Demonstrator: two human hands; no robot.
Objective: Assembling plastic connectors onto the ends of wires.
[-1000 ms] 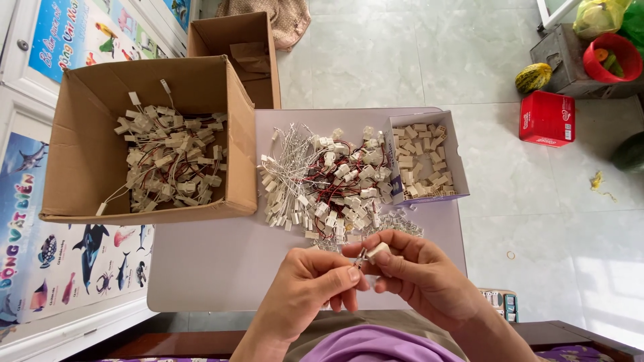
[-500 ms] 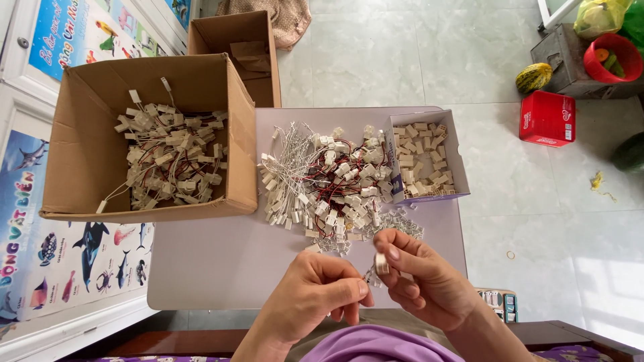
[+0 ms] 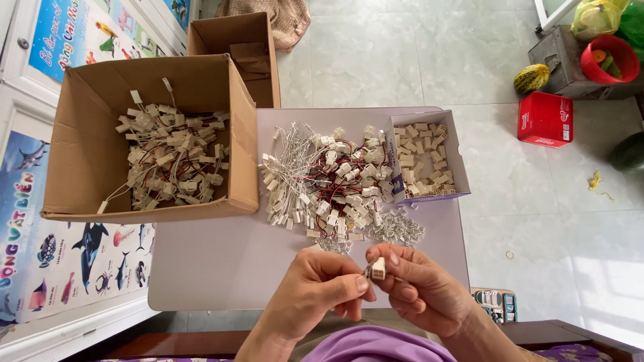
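My left hand [image 3: 315, 291] and my right hand [image 3: 419, 288] meet at the near edge of a small lavender table [image 3: 221, 268]. Between their fingertips they pinch a small white plastic connector [image 3: 378, 268] with thin wires. Just beyond the hands lies a heap of white connectors with red and white wires [image 3: 329, 181]. Some small loose metal pieces [image 3: 396, 228] lie at the heap's near right edge.
A large open cardboard box [image 3: 74, 134] holding wired connectors stands at the left. A small open box [image 3: 429, 157] of plain white housings sits at the right. Behind are another cardboard box [image 3: 235, 40], a red box [image 3: 545, 119] and a red bucket [image 3: 609, 59] on the tiled floor.
Both hands have stayed at the near table edge, turning the connector between the fingertips. The white housing now shows more plainly between the thumbs.
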